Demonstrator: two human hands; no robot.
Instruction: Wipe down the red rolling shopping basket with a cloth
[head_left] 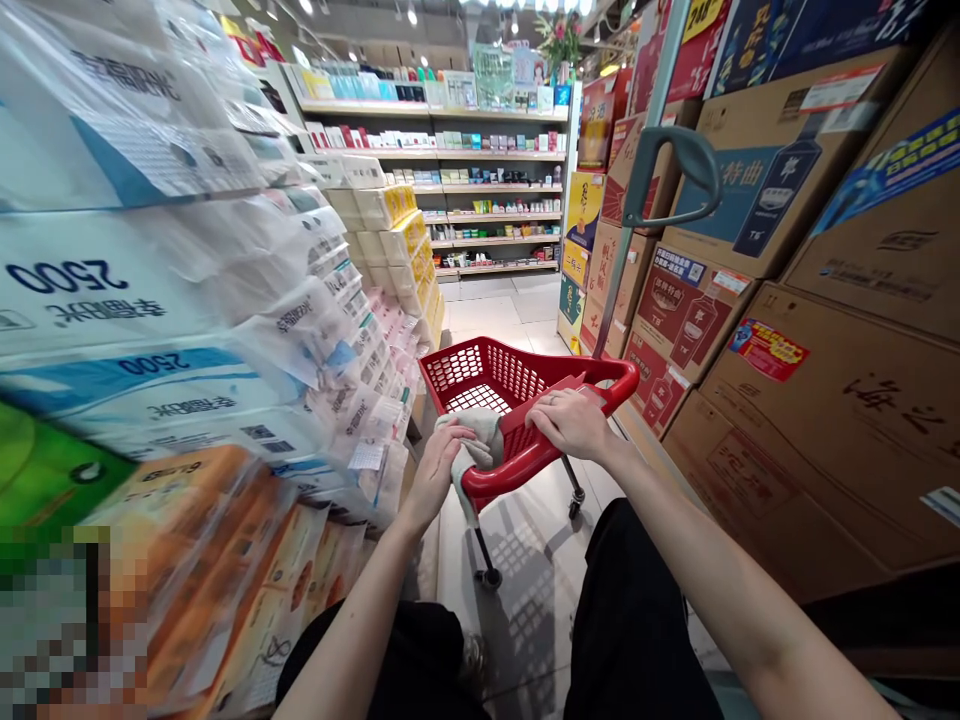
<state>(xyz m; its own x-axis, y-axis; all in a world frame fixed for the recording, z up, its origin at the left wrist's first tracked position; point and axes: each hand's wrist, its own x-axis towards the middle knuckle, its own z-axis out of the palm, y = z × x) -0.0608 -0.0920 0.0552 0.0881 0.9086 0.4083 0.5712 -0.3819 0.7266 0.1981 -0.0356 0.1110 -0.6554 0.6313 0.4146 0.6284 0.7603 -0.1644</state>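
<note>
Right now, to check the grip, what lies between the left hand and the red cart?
A pale cloth lies between the left hand and red cart, in the head view.

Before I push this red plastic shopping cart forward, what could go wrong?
The pale grey cloth under the left hand might slip off, as its loose end hangs over the edge of the red plastic shopping cart. The cart could also scrape the white plastic-wrapped packs stacked on the left or the brown cardboard cartons on the right. With the right hand also on the cart, neither seems free.
</note>
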